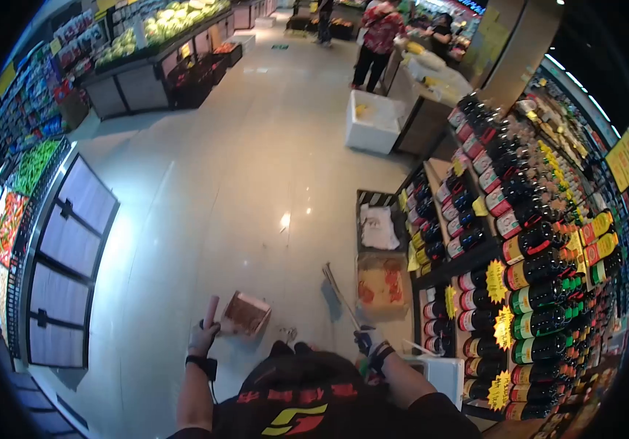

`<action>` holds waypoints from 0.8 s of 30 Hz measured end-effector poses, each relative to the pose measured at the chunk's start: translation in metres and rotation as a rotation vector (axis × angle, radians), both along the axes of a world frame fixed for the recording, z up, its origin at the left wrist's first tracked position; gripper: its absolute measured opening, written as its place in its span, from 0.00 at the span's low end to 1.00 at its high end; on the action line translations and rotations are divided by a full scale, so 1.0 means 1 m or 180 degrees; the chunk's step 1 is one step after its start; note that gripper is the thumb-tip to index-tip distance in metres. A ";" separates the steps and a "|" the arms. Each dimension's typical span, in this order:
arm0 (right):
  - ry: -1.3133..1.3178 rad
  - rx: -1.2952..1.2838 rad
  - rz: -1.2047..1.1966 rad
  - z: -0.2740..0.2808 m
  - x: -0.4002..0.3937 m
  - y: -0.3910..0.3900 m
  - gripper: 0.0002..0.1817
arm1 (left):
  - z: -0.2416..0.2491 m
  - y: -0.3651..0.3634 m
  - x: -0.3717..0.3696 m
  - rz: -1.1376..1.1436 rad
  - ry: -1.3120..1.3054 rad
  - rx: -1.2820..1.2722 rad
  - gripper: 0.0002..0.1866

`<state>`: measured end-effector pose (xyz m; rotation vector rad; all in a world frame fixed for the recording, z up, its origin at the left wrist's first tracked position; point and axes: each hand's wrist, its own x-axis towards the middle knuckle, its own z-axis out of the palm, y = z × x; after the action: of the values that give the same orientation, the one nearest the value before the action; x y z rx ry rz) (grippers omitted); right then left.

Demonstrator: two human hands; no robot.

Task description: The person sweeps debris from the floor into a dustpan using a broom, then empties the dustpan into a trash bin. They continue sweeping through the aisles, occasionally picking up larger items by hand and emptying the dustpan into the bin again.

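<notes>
My left hand (203, 338), gloved and with a dark band at the wrist, is closed around a thick pinkish handle (212, 310). Just right of it, an open box-shaped pan (247, 314), like a dustpan, is low by the floor; where the handle joins it is hidden. My right hand (370, 341), in a white and dark-blue glove, grips a long thin stick (341, 296) that slants forward and left. I cannot make out what is at its ends. Small scraps of litter (289, 335) lie on the floor near my shoes (282, 348).
Two shallow crates (380, 281) stand on the floor at right, beside shelves of dark bottles (475, 300). A white foam box (373, 124) and a person (380, 36) are ahead. Vegetable stands (66, 249) line the left. A white bin-like container (442, 377) is by my right arm.
</notes>
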<state>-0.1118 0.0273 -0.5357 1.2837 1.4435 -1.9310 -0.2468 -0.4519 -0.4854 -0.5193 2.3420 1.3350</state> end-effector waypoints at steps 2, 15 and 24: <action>0.0635 -0.0179 -0.0707 -0.016 0.015 -0.012 0.08 | -0.019 -0.021 0.005 -0.0023 0.0007 0.0158 0.20; 0.0449 0.0740 0.0614 -0.061 -0.319 0.048 0.07 | 0.002 0.031 0.019 0.0871 -0.0082 0.0341 0.14; -0.0018 0.0523 0.1342 -0.145 -0.477 0.015 0.05 | 0.037 0.080 0.065 0.2127 -0.0066 -0.0029 0.17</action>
<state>-0.5885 0.0419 -0.6802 0.9492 1.7356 -1.5567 -0.1817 -0.3719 -0.4483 -1.3969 2.2388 1.5632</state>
